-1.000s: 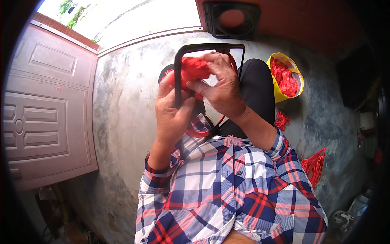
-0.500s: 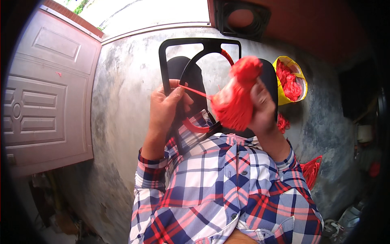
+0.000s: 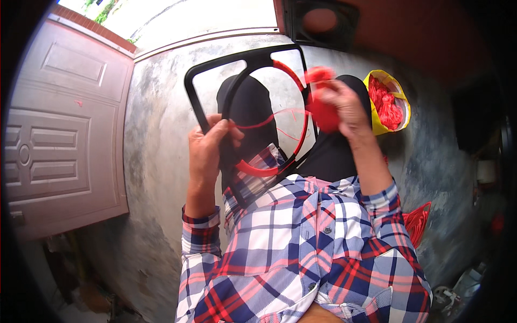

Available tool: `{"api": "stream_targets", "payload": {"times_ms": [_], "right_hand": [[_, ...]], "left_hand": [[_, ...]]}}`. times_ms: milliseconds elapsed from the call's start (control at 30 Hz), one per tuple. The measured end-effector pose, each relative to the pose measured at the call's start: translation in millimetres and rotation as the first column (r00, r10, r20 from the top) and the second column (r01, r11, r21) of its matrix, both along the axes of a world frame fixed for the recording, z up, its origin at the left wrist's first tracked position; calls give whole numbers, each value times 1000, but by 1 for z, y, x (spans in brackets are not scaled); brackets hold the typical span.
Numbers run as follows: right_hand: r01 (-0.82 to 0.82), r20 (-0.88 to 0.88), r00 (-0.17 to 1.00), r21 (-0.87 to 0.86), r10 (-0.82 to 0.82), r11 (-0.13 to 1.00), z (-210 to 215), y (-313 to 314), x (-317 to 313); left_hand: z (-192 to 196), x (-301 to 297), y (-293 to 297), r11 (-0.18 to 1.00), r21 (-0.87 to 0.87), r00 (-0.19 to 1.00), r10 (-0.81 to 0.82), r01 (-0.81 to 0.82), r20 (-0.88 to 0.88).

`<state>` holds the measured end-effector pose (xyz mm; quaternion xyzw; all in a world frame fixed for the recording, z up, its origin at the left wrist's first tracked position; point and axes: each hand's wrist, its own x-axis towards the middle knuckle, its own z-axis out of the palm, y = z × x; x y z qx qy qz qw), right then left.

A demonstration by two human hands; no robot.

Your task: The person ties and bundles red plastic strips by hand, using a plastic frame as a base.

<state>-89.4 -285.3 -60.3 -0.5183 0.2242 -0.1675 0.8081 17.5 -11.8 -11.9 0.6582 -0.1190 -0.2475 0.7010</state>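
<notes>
Person seated on concrete floor, winding red cord onto a black frame.
Left hand (image 3: 207,148) gripped the left side bar of the black frame (image 3: 215,64); a curved inner bar of it was wrapped in red cord (image 3: 258,169). Right hand (image 3: 344,107) was closed on a bundle of red cord (image 3: 323,110), raised at the frame's right side, with a thin red strand (image 3: 264,123) stretched between the two hands. Plaid shirt (image 3: 301,253) filled the lower middle. Yellow bag (image 3: 401,102) of red cord sat near the right knee; more red cord (image 3: 417,223) lay on the concrete floor (image 3: 156,134) at right. Panelled door (image 3: 54,140) at left.
</notes>
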Motion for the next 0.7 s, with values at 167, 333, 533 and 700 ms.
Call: {"api": "stream_targets", "payload": {"times_ms": [167,333,533,700], "right_hand": [[-380,156,896,-214,415,900,17,56,46],[-447,423,856,319,297,836,24,54,34],[355,367,930,-901,1,251,54,66,24],[264,453,890,-602,50,754,57,68,35]], "left_hand": [[12,-16,-27,961,273,825,-185,39,533],[14,-19,-30,987,141,898,-124,70,422],[20,-24,-41,993,118,799,-74,4,596],[19,-24,-48,994,102,725,-91,29,683]]}}
